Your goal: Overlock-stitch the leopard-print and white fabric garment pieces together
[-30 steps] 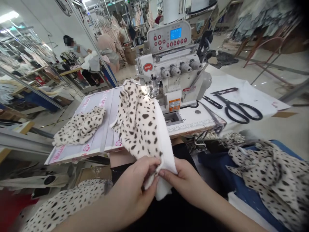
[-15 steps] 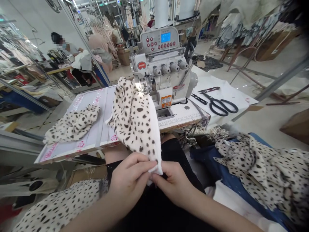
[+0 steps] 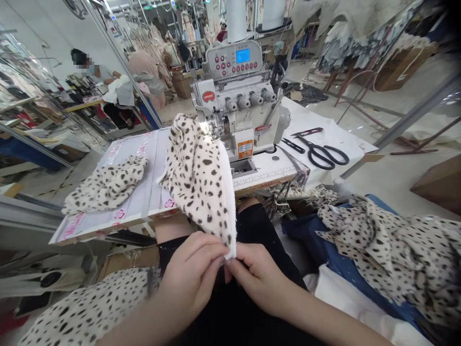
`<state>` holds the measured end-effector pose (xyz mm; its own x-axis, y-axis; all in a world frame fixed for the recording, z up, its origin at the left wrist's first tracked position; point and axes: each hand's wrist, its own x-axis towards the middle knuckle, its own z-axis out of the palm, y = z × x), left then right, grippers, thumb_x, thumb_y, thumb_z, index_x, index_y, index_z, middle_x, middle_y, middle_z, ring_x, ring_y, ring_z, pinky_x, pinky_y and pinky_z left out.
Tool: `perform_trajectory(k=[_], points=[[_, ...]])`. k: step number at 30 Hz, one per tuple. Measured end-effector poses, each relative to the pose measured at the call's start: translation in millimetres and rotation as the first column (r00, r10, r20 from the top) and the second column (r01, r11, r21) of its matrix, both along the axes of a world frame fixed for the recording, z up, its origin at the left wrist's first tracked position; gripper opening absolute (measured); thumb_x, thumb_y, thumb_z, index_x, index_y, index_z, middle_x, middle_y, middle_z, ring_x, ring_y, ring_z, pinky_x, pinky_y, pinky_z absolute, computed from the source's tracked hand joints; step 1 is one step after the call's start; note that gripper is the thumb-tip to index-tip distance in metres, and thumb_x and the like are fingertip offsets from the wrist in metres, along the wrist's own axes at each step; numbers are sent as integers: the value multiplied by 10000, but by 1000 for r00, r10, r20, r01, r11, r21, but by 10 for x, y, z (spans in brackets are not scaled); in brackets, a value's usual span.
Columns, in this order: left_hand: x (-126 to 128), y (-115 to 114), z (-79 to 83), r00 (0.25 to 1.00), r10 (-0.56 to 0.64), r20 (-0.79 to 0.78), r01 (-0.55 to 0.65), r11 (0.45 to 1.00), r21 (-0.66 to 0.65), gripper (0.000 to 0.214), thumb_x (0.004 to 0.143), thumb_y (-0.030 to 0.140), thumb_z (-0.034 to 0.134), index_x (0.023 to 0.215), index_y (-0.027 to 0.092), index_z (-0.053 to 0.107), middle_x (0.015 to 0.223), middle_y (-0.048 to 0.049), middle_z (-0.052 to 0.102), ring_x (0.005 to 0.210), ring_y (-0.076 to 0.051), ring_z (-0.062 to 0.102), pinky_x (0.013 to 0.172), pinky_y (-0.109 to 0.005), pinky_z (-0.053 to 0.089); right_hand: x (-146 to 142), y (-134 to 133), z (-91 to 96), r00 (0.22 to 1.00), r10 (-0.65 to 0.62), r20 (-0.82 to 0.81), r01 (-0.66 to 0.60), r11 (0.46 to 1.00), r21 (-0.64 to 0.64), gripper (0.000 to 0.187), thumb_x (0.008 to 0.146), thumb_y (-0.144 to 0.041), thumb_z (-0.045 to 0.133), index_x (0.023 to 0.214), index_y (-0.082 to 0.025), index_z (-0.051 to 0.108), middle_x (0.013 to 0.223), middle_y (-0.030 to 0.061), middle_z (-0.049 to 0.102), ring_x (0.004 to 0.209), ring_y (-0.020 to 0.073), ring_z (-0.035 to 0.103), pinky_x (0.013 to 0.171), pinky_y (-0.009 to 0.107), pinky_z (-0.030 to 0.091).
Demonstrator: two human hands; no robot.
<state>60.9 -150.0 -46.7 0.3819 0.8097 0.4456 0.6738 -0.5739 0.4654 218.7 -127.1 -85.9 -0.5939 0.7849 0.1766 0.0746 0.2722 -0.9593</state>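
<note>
Near the body: left hand [image 3: 190, 274] and right hand [image 3: 256, 275] sit just above the lap, close together, over black trousers [image 3: 230, 307]. Both pinch the lower corner of a spotted fabric panel [image 3: 201, 185], thumbs and fingers closed on the edge, with its white backing [image 3: 229, 206] showing along one side. A fold of spotted cloth [image 3: 82, 315] lies by the left forearm.

The panel rises from the hands to the overlock machine [image 3: 236, 108], its top end reaching the presser foot [image 3: 209, 126]. Whether it is caught under the foot, I cannot tell. A second spotted piece [image 3: 106, 185] lies on the white table board [image 3: 133, 192]. To the right, a spotted heap [image 3: 385, 250] rests on blue cloth [image 3: 313, 230].

Farther off: black-handled scissors [image 3: 322, 154] and thread snips [image 3: 306, 131] lie on white paper [image 3: 345, 125]. A co-worker [image 3: 101, 84] stands well beyond.

Risks: a slackened pinch could let the layers creep out of line, since the pile looks soft. Pulling toward the lap could strain the fabric at the foot.
</note>
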Motion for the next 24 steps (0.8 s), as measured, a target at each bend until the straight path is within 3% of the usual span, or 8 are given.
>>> perform_trajectory(k=[6, 9, 14, 16, 19, 21, 23, 24], points=[[23, -25, -35, 997, 7, -82, 1, 996, 94, 263, 780, 20, 490, 998, 149, 562, 907, -67, 584, 819, -142, 535, 718, -277, 468, -8, -28, 34, 1000, 2, -12, -2, 999, -54, 253, 841, -94, 382, 636, -162, 515, 567, -42, 469, 541, 77, 456, 555, 180, 359], [37, -32, -27, 993, 6, -117, 10, 990, 138, 260, 778, 24, 500, 1002, 144, 558, 862, -65, 583, 784, -144, 529, 677, -278, 459, 3, -31, 15, 995, 34, -94, -51, 982, -181, 229, 833, -117, 390, 640, -157, 508, 551, -42, 467, 515, 71, 438, 534, 174, 354], [24, -52, -36, 988, -25, -151, 42, 993, 109, 294, 762, 46, 546, 1041, 142, 534, 887, -65, 568, 811, -147, 509, 696, -286, 449, 26, 0, -90, 895, 116, -430, -334, 814, -476, 273, 842, -321, 346, 742, -134, 518, 541, -8, 517, 401, 71, 398, 385, 168, 317], [17, -49, -44, 988, -26, -155, 44, 993, 113, 294, 764, 45, 541, 1041, 142, 530, 881, -65, 563, 806, -145, 504, 692, -282, 447, 20, 19, -108, 861, 105, -498, -395, 755, -523, 342, 849, -379, 316, 718, -130, 509, 520, -5, 515, 362, 62, 381, 353, 160, 298], [8, -26, -42, 984, -35, -176, 62, 987, 148, 269, 770, 40, 519, 1024, 129, 530, 850, -68, 561, 776, -146, 497, 662, -279, 444, 20, 35, -88, 845, 131, -518, -441, 719, -538, 431, 852, -459, 269, 690, -133, 500, 492, -8, 500, 329, 54, 355, 329, 156, 272], [-7, -7, -36, 982, -52, -184, 80, 986, 150, 251, 769, 33, 508, 1005, 118, 532, 843, -71, 559, 768, -146, 493, 655, -280, 442, 46, 40, -50, 867, 179, -465, -425, 753, -502, 479, 866, -460, 210, 667, -137, 502, 468, -11, 477, 330, 61, 347, 330, 166, 277], [-36, 9, -32, 981, -71, -178, 95, 986, 134, 253, 769, 29, 498, 1004, 118, 527, 867, -75, 560, 780, -144, 491, 672, -280, 446, 95, 57, 2, 950, 155, -270, -251, 893, -373, 435, 890, -381, 234, 682, -138, 531, 488, -10, 477, 390, 76, 391, 393, 184, 342], [-55, 15, -32, 982, -79, -174, 101, 987, 123, 259, 770, 28, 493, 1010, 122, 524, 883, -77, 560, 790, -142, 491, 685, -281, 448, 123, 74, 29, 987, 67, -149, -98, 972, -215, 362, 887, -323, 290, 729, -138, 557, 531, -3, 497, 453, 90, 434, 452, 199, 384]])
